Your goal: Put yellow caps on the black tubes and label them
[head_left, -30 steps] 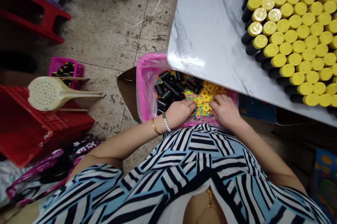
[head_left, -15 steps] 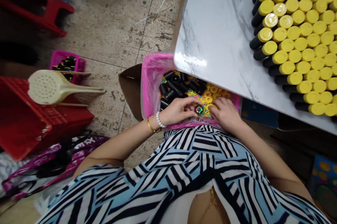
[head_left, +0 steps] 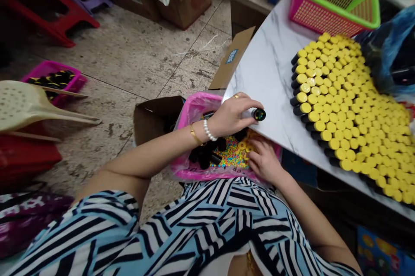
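Observation:
My left hand, with a pearl bracelet, is closed around a short black tube. Coloured specks show inside the tube's open end, which faces me over the table corner. My right hand reaches into a pink basin with curled fingers, its tips among yellow ring-shaped caps; what they grip, if anything, is hidden. Small multicoloured beads cover the basin's bottom. Loose black tubes lie at its left side, partly beneath my left forearm.
On the marbled table stand packed rows of black tubes with yellow caps. Behind them are a green-and-pink basket and a blue plastic bag. An open cardboard box adjoins the basin. A pale perforated scoop is at left.
My left hand has lifted a black tube out of the basin, up and right to the table corner. The right hand stays at the yellow caps. The view has tilted up, showing more table.

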A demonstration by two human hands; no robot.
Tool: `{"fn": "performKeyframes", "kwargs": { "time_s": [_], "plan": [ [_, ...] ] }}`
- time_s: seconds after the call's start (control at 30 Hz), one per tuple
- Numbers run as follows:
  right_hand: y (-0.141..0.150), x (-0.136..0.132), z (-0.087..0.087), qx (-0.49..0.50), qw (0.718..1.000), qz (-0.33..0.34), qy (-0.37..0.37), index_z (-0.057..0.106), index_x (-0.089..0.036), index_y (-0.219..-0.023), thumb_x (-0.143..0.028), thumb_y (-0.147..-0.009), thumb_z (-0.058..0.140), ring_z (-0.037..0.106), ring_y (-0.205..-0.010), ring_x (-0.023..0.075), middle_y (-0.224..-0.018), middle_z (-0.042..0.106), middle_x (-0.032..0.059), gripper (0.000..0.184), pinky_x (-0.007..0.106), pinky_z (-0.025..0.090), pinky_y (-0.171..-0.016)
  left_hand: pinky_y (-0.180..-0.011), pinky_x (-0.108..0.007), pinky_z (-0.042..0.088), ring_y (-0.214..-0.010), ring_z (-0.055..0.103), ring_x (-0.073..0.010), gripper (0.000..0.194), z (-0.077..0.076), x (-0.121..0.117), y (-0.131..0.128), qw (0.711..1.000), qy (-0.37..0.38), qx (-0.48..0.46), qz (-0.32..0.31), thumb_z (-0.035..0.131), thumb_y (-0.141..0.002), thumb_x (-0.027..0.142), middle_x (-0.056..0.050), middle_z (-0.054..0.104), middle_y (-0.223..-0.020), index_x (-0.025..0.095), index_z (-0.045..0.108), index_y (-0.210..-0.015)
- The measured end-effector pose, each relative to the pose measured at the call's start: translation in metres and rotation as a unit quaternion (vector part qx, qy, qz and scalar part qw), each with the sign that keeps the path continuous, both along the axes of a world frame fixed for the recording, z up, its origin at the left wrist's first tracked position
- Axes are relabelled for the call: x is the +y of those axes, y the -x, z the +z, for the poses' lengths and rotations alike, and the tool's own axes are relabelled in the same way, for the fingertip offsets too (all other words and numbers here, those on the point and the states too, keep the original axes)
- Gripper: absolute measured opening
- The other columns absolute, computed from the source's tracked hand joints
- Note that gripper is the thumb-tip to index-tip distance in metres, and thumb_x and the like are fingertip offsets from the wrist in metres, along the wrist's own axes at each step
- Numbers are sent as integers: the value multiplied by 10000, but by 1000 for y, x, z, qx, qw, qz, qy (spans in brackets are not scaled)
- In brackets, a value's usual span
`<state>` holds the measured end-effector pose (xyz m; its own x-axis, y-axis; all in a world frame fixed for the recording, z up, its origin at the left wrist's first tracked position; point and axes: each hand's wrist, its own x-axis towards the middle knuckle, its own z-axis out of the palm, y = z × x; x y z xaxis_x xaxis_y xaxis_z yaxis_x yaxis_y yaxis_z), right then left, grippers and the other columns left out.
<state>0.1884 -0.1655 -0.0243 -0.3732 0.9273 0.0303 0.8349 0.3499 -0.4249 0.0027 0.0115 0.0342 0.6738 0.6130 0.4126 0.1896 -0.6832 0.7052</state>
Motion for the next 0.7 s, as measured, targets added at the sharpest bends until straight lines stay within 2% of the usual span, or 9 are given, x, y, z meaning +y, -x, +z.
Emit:
{"fn": "performKeyframes", "kwargs": {
  "time_s": [0.07, 0.13, 0.2, 0.27, 0.37, 0.43, 0.57, 0.7],
  "plan": [
    [-2, 1, 20, 101, 994, -21, 21, 711, -259, -1036, -262, -957, 592, 591, -1248, 279, -1325, 644, 113, 142, 484, 524, -1023, -882, -338, 508, -950, 642, -208, 307, -8, 12, -12, 1000, 15, 24, 0, 744, -835, 240, -44, 744, -940, 208, 732, -1140],
    [-5, 7, 44, 206, 975, -76, 31, 707, -288, -1102, -271, -983, 568, 680, -1058, 230, -1141, 709, 78, 184, 414, 579, -927, -851, -329, 500, -909, 638, -206, 323, -15, 17, -18, 999, 32, 34, 2, 762, -828, 264, -41, 742, -904, 208, 735, -1145],
    [-10, 23, 64, 268, 951, -152, 23, 728, -294, -1091, -299, -990, 582, 698, -925, 208, -1006, 722, 52, 178, 380, 595, -858, -856, -335, 492, -912, 633, -212, 325, -20, 18, -19, 999, 32, 33, 3, 770, -827, 283, -45, 749, -911, 208, 741, -1142],
    [-15, 45, 75, 315, 923, -222, 19, 739, -265, -1005, -350, -968, 628, 690, -806, 188, -899, 706, 35, 144, 356, 606, -784, -858, -340, 487, -913, 630, -217, 307, -21, 17, -18, 999, 22, 31, 2, 764, -834, 287, -50, 755, -915, 203, 750, -1128],
    [-17, 79, 75, 407, 868, -274, 66, 683, -231, -956, -443, -925, 672, 654, -633, 147, -803, 658, 0, 215, 307, 615, -620, -865, -340, 484, -921, 633, -215, 292, -23, 17, -16, 1000, 11, 23, 1, 745, -855, 299, -54, 764, -938, 199, 755, -1130],
    [-13, 93, 71, 442, 847, -281, 95, 654, -233, -1002, -474, -914, 672, 650, -590, 130, -842, 653, -6, 256, 283, 609, -551, -878, -339, 483, -924, 638, -209, 282, -24, 17, -15, 1000, 10, 14, -4, 737, -868, 316, -51, 770, -949, 201, 758, -1124],
    [-1, 102, 69, 426, 853, -289, 81, 641, -261, -1128, -448, -855, 743, 628, -544, 108, -884, 629, -17, 346, 240, 574, -467, -876, -330, 485, -931, 644, -205, 260, -27, 18, -15, 1000, 16, 8, -6, 734, -871, 299, -45, 776, -947, 205, 762, -1112],
    [7, 102, 68, 398, 862, -309, 60, 677, -231, -1024, -479, -875, 722, 627, -547, 127, -798, 639, -7, 293, 243, 560, -448, -903, -336, 478, -927, 652, -196, 228, -25, 17, -14, 1000, 12, 6, -6, 740, -861, 258, -35, 777, -958, 203, 763, -1082]
  ]
}}
